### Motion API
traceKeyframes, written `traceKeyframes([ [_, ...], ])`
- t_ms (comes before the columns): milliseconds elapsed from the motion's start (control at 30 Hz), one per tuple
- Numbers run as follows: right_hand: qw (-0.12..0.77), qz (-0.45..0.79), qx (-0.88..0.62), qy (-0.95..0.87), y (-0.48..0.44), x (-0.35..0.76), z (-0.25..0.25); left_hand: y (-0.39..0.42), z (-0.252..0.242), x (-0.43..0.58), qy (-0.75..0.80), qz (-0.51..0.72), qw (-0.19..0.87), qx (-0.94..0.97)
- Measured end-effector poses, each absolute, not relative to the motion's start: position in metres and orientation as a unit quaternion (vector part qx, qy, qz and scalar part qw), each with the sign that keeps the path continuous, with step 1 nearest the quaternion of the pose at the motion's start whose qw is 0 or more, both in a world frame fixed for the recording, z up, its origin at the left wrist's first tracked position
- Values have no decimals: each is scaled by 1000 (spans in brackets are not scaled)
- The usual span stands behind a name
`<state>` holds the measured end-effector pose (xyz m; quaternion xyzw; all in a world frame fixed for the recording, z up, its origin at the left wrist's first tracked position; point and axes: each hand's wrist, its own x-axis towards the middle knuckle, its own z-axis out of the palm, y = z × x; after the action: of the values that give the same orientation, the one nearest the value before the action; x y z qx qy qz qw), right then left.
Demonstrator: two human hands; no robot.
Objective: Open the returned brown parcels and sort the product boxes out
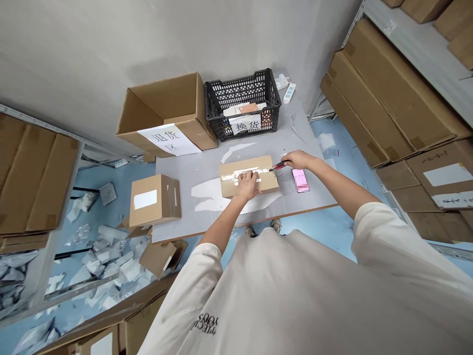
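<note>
A flat cardboard box lies on the table in front of me, with shiny tape along the middle of its top. My left hand rests on that top with its fingers spread out, pressing on the box. In my right hand is a red and black box cutter, gripped from the right side. The cutter's tip meets the taped seam near the box's right end. Close below my right hand a phone with a pink screen lies on the table.
Behind the box stand a large open carton and a black plastic crate holding papers, both with paper signs. A smaller closed box sits at the table's left. A power strip lies far right. Shelves with cartons flank the table.
</note>
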<state>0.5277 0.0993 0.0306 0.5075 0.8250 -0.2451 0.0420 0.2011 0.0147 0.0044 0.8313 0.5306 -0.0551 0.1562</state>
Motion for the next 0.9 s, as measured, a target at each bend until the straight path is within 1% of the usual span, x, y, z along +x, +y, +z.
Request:
traceKeyframes([
  [100,39,-254,496,829,105,523,30,14,2,199,531,-52,151,832],
  [167,37,-289,504,813,103,526,28,14,0,198,531,-49,148,833],
  [333,0,-463,516,720,76,544,12,16,-2,197,531,-50,159,831],
  [467,-40,-540,530,653,48,549,2,16,-1,197,532,-53,167,829],
  [667,-57,-570,539,618,32,552,2,13,1,198,536,-55,165,826],
  [900,-115,-529,542,643,31,540,-7,13,4,199,532,-56,173,827],
])
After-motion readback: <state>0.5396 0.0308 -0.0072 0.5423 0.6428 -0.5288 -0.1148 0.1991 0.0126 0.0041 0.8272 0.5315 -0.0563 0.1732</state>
